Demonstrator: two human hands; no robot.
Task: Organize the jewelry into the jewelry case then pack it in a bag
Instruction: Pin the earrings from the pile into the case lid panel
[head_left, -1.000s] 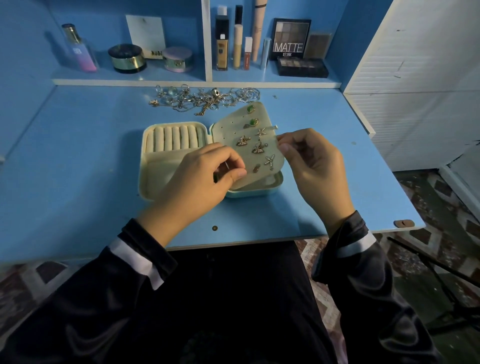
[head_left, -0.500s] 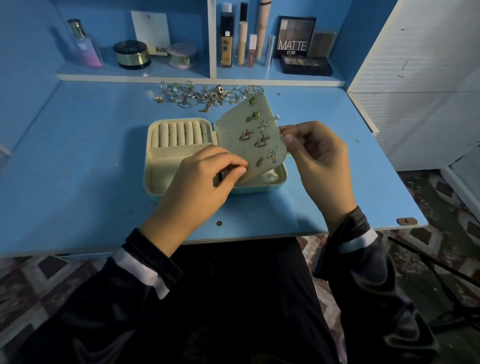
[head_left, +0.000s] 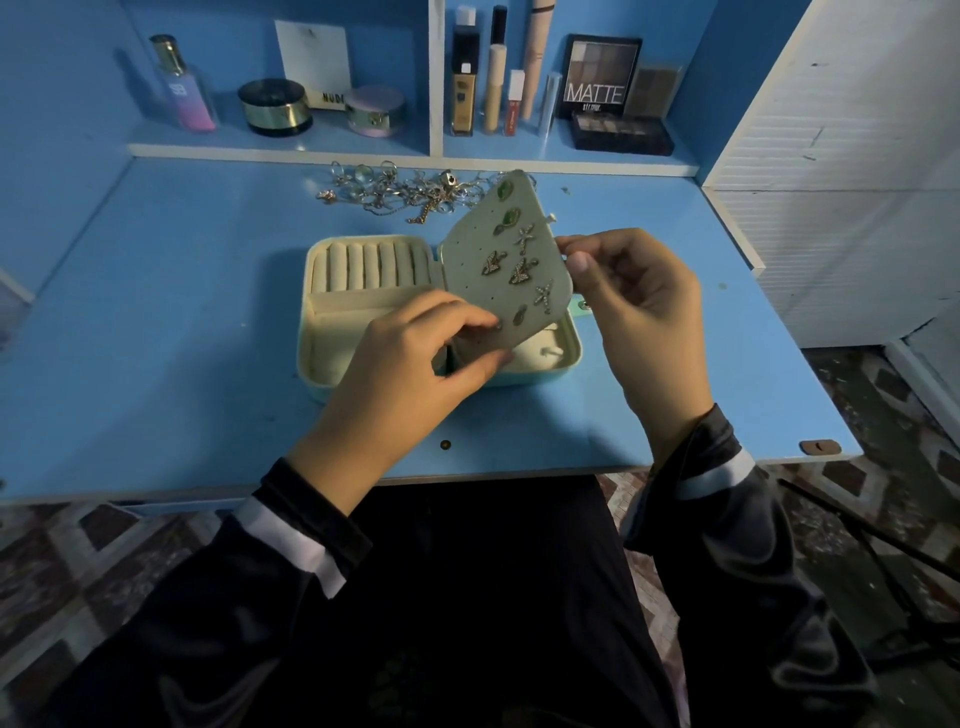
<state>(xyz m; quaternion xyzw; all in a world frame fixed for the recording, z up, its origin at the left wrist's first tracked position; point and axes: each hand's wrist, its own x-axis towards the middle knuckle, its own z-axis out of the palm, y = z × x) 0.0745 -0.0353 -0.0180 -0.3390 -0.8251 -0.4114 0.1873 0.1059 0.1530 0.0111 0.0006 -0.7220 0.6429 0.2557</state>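
Hands (head_left: 410, 364) (head_left: 641, 317) pinching earring panel (head_left: 475, 304), open case (head_left: 306, 332) beneath

Hidden at the jewelry case (head_left: 363, 267)
Left hand (head_left: 415, 364) covers its near middle; jewelry pile (head_left: 400, 195) beyond: pieces too tangled to tell.

One jewelry case (head_left: 307, 358), one earring panel (head_left: 475, 236), two starfish earrings (head_left: 524, 236) (head_left: 544, 297), two hands (head_left: 410, 369) (head_left: 641, 312).

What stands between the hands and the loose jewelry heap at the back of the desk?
The open jewelry case lies between them, and its earring panel, tilted up and pinched by the left hand and right hand, overlaps the right end of the jewelry heap.
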